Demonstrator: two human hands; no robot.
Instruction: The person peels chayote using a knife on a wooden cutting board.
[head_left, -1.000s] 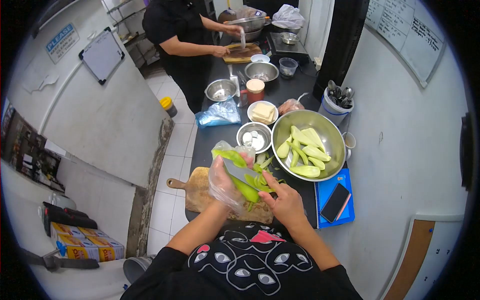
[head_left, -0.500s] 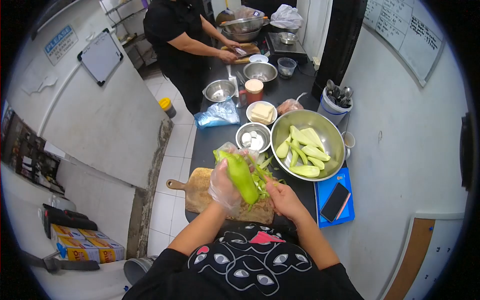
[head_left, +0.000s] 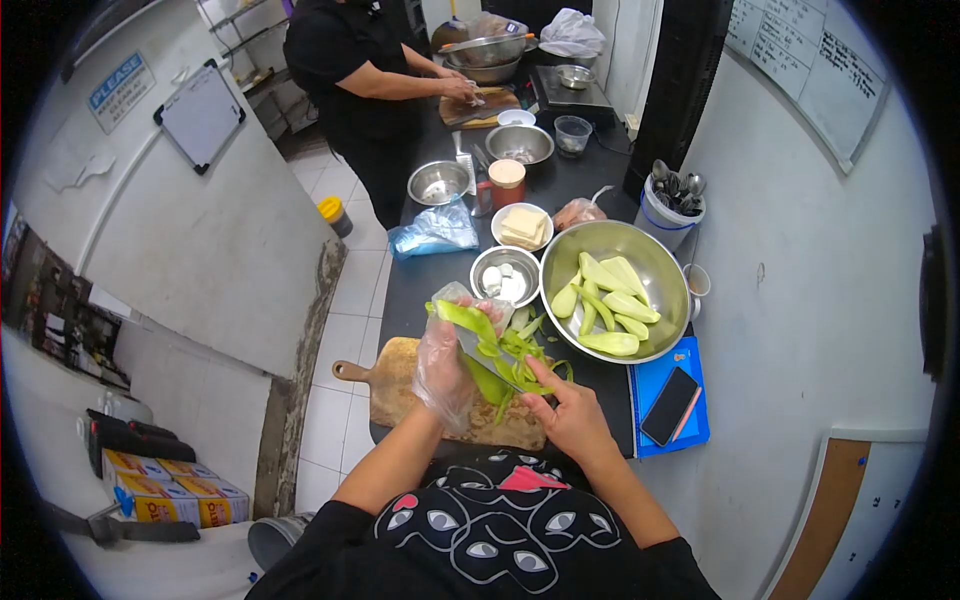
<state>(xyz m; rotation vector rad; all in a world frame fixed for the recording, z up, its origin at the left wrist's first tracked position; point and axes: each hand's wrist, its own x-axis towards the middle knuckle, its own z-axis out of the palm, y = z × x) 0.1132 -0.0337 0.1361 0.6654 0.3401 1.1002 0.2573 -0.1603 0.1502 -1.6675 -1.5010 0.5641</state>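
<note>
My left hand [head_left: 443, 365], in a clear plastic glove, is wrapped round a long bright-green vegetable [head_left: 487, 382] above the wooden cutting board [head_left: 400, 372]. In my right hand [head_left: 575, 408] is a knife [head_left: 479, 346], its grey blade lying across the vegetable. Thin green peelings [head_left: 522, 346] hang about the blade and lie beyond it; they hide part of the knife. To the right, a large steel bowl [head_left: 672, 262] holds several peeled, pale-green vegetables [head_left: 610, 343]. The vegetable's exact kind I cannot tell.
A small steel bowl [head_left: 480, 285] with white pieces and a white bowl of pale yellow slabs [head_left: 522, 226] stand ahead. Blue plastic [head_left: 436, 232] lies left of them. A phone [head_left: 669, 404] rests on a blue folder at right. Across the table a person [head_left: 350, 90] works at another board.
The knife has come across the upper face of the vegetable, with peelings bunched over its blade. My right hand has turned and shifted slightly. The other person's hands have drawn together.
</note>
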